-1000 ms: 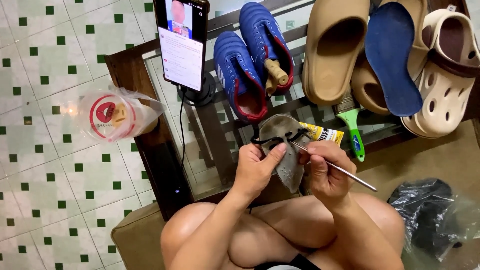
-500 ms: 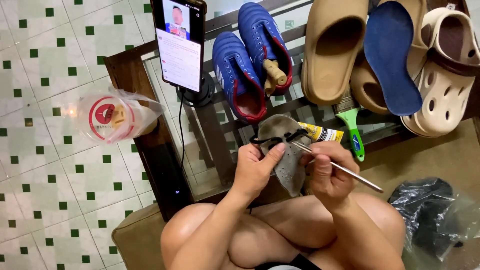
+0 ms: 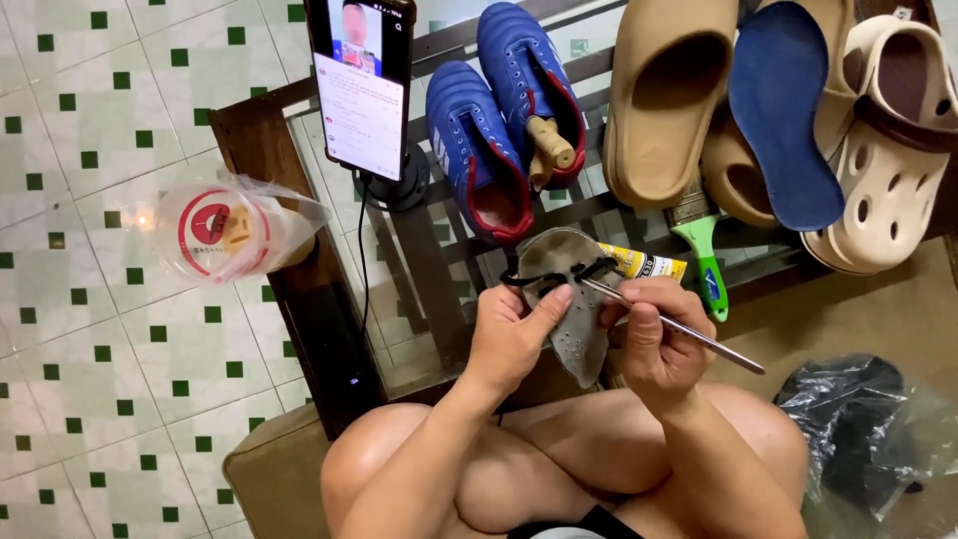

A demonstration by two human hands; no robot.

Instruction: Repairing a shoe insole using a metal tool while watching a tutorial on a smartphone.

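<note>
Head camera is looking down on a seated person working over bare knees at the edge of a glass-topped table (image 3: 329, 190). Left hand (image 3: 514, 334) is clamping a worn grey sandal sole (image 3: 574, 299), thumb pressing on its upper face just under a black strap (image 3: 559, 274) while the fingers are curling behind it. Right hand (image 3: 654, 344) is closing tightly round a thin metal rod (image 3: 679, 324), whose tip is meeting the sole right beside the strap, so the two hands are sitting near each other with the sole between them. Judging from this, the work on the strap is partway along: the strap is lying across the top of the sole but is bulging loosely there, and the tool is being pressed at its anchoring point; whether the end has gone through the sole cannot be told. A yellow tube (image 3: 644, 265) and a green-handled brush (image 3: 704, 255) are lying on the table just beyond the sole, apart from both hands. Farther back, blue football boots (image 3: 499, 130), tan slippers (image 3: 669, 100), a cream clog (image 3: 888, 150) and an upright phone (image 3: 361, 85) are standing untouched.
</note>
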